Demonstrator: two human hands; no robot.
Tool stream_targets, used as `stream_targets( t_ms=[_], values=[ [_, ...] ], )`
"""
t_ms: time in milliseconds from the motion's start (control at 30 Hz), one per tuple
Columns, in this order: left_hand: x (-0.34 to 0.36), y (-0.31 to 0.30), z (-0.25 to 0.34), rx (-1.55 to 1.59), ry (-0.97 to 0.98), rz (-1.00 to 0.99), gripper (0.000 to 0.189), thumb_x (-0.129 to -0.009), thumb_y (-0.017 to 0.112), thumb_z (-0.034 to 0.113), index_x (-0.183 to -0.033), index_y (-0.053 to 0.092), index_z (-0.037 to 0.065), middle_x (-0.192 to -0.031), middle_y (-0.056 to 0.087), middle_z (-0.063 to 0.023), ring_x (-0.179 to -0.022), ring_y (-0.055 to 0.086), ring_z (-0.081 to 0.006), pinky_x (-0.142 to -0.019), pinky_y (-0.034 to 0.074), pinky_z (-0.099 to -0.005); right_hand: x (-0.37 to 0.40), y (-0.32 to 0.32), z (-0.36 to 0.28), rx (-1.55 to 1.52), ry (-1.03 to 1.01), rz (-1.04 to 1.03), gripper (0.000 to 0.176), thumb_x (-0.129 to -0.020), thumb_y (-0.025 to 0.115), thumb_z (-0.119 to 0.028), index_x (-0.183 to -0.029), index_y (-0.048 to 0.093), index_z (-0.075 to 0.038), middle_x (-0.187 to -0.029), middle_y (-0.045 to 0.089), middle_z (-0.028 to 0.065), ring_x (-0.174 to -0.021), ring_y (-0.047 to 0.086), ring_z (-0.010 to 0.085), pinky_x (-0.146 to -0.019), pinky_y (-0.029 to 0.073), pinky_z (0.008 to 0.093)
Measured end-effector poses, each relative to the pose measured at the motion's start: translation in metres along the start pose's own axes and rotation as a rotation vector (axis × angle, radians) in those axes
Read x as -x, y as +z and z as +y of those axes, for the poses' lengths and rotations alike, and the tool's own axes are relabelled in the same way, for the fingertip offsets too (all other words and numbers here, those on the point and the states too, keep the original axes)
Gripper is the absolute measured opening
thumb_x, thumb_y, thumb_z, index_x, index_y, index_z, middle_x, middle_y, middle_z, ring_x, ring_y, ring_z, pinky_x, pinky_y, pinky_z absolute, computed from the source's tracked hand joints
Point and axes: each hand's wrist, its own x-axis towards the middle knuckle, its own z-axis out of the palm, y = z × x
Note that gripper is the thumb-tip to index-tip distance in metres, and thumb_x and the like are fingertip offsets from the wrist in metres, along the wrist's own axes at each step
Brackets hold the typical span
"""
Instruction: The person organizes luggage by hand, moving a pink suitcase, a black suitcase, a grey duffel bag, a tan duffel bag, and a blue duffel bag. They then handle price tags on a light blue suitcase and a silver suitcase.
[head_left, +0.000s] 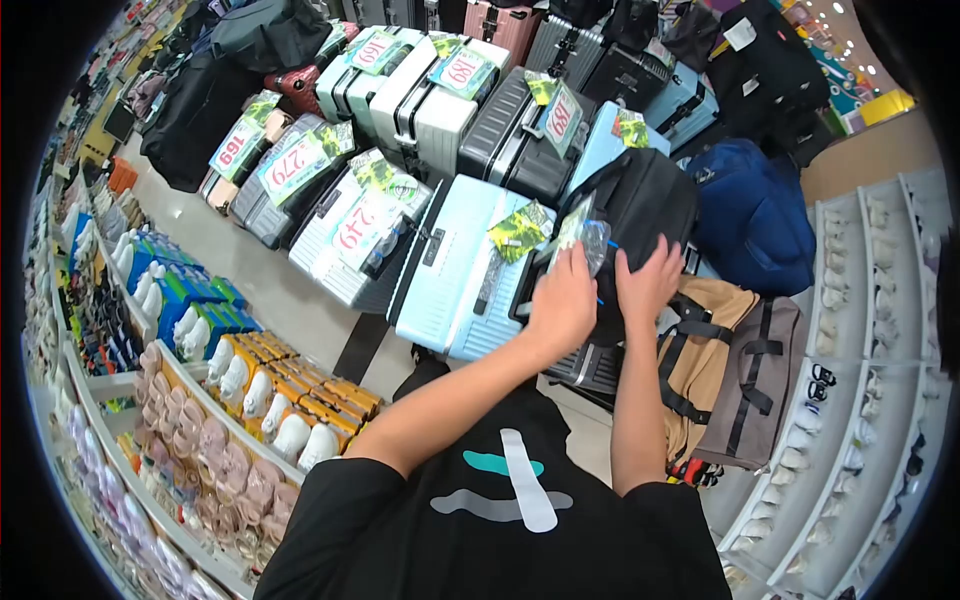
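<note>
My left hand (pixel 564 306) is closed around the lower end of a small clear plastic packet (pixel 594 242), part of which the fingers hide. The packet overlaps a black backpack (pixel 642 200) that lies on the luggage. To its right, my right hand (pixel 650 280) is open, fingers apart, close against the backpack's lower front. Just left of my left hand stands a light blue hard-shell suitcase (pixel 465 265) with a yellow-green tag (pixel 522 232) on top. A dark blue backpack (pixel 750 215) sits beyond my right hand.
Silver (pixel 345 235), dark grey (pixel 510 140) and mint (pixel 425 105) suitcases with price cards crowd the front and left. Tan (pixel 705 350) and grey-brown (pixel 755 385) duffel bags lie at right, beside white shelves (pixel 840 300). Slippers (pixel 190 420) fill racks at lower left.
</note>
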Motion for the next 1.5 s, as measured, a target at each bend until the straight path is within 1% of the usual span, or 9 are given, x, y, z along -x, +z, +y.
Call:
stream_targets(
  t_ms=[100, 300, 500, 733, 1000, 1233, 1300, 1400, 1500],
  values=[
    [-0.003, 0.002, -0.006, 0.086, -0.020, -0.065, 0.058, -0.089, 0.053, 0.012, -0.135, 0.029, -0.014, -0.133, 0.040, -0.0355, -0.125, 0.041, -0.0467, -0.100, 0.039, -0.0484, 0.011, 0.016, 0.019, 0.013, 0.262, -0.377, 0.084, -0.077, 0.070, -0.047, -0.140, 0.036, -0.003, -0.148, 0.028, 0.0265, -0.135, 0.029, 0.0431, -0.106, 0.032, 0.0518],
    [-0.010, 0.012, -0.002, 0.158, -0.009, 0.000, 0.058, -0.088, 0.056, 0.010, -0.134, 0.029, -0.013, -0.134, 0.039, -0.0353, -0.126, 0.040, -0.0482, -0.105, 0.034, -0.0489, 0.024, 0.012, 0.035, 0.002, 0.316, -0.236, 0.092, -0.073, 0.072, -0.054, -0.139, 0.037, -0.001, -0.142, 0.035, 0.0288, -0.130, 0.037, 0.0435, -0.104, 0.034, 0.0507],
    [-0.015, 0.022, -0.001, 0.009, 0.037, 0.052, 0.057, -0.088, 0.056, 0.010, -0.134, 0.030, -0.013, -0.124, 0.048, -0.0319, -0.102, 0.054, -0.0457, -0.086, 0.044, -0.0489, 0.032, -0.001, 0.068, -0.009, 0.572, -0.362, 0.086, -0.073, 0.066, -0.064, -0.125, 0.048, 0.002, -0.121, 0.056, 0.0279, -0.114, 0.054, 0.0414, -0.093, 0.045, 0.0469],
    [-0.010, 0.009, -0.004, 0.070, 0.094, -0.008, 0.057, -0.091, 0.053, 0.013, -0.135, 0.028, -0.014, -0.126, 0.046, -0.0349, -0.108, 0.053, -0.0479, -0.090, 0.045, -0.0474, 0.039, -0.010, 0.104, -0.324, 0.306, -0.281, 0.044, -0.094, 0.049, -0.043, -0.096, 0.064, -0.001, -0.092, 0.064, 0.0266, -0.089, 0.060, 0.0453, -0.076, 0.048, 0.0496],
    [-0.007, 0.004, -0.006, 0.064, -0.010, -0.198, 0.061, -0.096, 0.047, 0.018, -0.141, 0.019, -0.013, -0.135, 0.041, -0.0345, -0.119, 0.048, -0.0458, -0.099, 0.040, -0.0426, 0.081, -0.057, 0.124, -0.153, 0.388, -0.092, 0.039, -0.093, 0.054, -0.040, -0.083, 0.060, -0.002, -0.076, 0.063, 0.0229, -0.074, 0.060, 0.0438, -0.064, 0.047, 0.0487],
    [-0.006, -0.004, 0.002, 0.054, -0.028, -0.246, 0.062, -0.097, 0.045, 0.019, -0.141, 0.018, -0.014, -0.133, 0.041, -0.0356, -0.119, 0.048, -0.0449, -0.100, 0.039, -0.0420, 0.120, -0.067, 0.116, -0.166, 0.565, -0.288, 0.038, -0.090, 0.059, -0.039, -0.082, 0.051, -0.003, -0.077, 0.062, 0.0189, -0.075, 0.060, 0.0398, -0.064, 0.045, 0.0479],
    [-0.007, 0.006, -0.011, 0.027, 0.022, -0.235, 0.063, -0.097, 0.046, 0.018, -0.142, 0.016, -0.012, -0.131, 0.044, -0.0348, -0.117, 0.051, -0.0423, -0.098, 0.041, -0.0400, 0.119, -0.071, 0.112, -0.256, 0.584, -0.203, 0.028, -0.087, 0.064, -0.031, -0.088, 0.053, -0.005, -0.080, 0.060, 0.0134, -0.077, 0.059, 0.0339, -0.068, 0.046, 0.0444],
    [-0.006, 0.006, -0.009, 0.020, 0.025, -0.248, 0.065, -0.096, 0.047, 0.016, -0.143, 0.013, -0.012, -0.127, 0.047, -0.0340, -0.112, 0.056, -0.0384, -0.092, 0.044, -0.0379, 0.089, -0.091, 0.061, -0.502, 0.351, 0.245, 0.010, -0.084, 0.065, -0.012, -0.089, 0.059, -0.005, -0.079, 0.057, 0.0082, -0.075, 0.056, 0.0268, -0.073, 0.045, 0.0378],
    [-0.001, 0.007, -0.013, 0.032, 0.002, -0.265, 0.068, -0.095, 0.049, 0.015, -0.143, 0.010, -0.013, -0.123, 0.048, -0.0344, -0.097, 0.062, -0.0329, -0.082, 0.049, -0.0360, 0.064, -0.085, 0.014, -1.008, 0.313, -0.178, 0.020, -0.086, 0.066, -0.016, -0.095, 0.061, 0.001, -0.090, 0.063, 0.0121, -0.083, 0.063, 0.0216, -0.069, 0.049, 0.0310]
  ],
)
